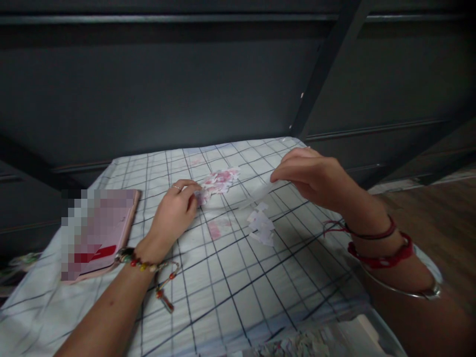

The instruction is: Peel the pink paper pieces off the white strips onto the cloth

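Observation:
My right hand (pixel 310 173) is raised over the right part of the cloth, its fingertips pinched on a thin translucent film (pixel 266 191). The film slopes down leftward towards my left hand (pixel 176 208), and its lower part is hard to make out. My left hand rests low over the cloth with its fingers bent together; what lies under the fingertips is hidden. Just beyond them spreads a heap of pink and white paper scraps (pixel 222 181). A smaller pile of white scraps (pixel 262 225) lies below the film. Left of it is a flat pink piece (pixel 214 229).
A white cloth with dark grid lines (pixel 208 282) covers the table. To the left lies a pink phone (pixel 130 213), partly pixelated. A clear container (pixel 357 337) with many small scraps stands at the near edge. Dark panels (pixel 167 89) rise behind the table.

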A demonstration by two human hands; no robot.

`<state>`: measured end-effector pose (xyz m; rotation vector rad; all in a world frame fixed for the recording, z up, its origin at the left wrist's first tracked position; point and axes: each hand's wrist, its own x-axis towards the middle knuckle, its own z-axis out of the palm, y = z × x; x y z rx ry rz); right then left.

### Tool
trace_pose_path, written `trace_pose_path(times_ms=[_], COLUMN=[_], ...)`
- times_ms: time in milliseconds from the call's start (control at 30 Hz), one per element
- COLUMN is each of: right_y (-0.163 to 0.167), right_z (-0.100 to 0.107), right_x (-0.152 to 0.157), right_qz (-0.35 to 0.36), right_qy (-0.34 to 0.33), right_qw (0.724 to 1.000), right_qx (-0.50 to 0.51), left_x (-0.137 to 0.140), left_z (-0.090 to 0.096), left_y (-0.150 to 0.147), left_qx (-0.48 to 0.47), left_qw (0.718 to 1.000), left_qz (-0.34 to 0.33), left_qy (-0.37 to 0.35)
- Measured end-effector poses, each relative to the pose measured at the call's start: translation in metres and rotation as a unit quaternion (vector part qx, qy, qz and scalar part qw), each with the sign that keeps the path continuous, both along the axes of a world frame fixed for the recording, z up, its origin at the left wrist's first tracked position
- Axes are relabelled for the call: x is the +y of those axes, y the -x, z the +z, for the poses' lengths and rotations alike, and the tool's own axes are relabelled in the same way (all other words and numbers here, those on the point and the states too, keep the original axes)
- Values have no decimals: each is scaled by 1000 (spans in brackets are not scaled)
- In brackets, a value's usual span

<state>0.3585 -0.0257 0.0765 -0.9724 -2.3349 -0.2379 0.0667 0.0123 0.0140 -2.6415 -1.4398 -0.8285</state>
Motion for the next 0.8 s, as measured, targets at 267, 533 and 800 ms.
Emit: trace_pose_path(times_ms=[267,533,800], right_y=[-5,-11,-6], right_z=[6,7,13], right_x=[-4,-5,-12], right_qz=[2,1,-43], right_qy=[4,17,-47], right_qw=[1000,998,998], right_qx=[-5,-68,0], left_x=[0,1,1], left_z=[-2,-1,-1], left_y=[0,0,3], left_qx=[-4,0,-12], left_qw=[1000,1000,1000], left_qz=[1,2,-1], left_qy=[3,-2,-7])
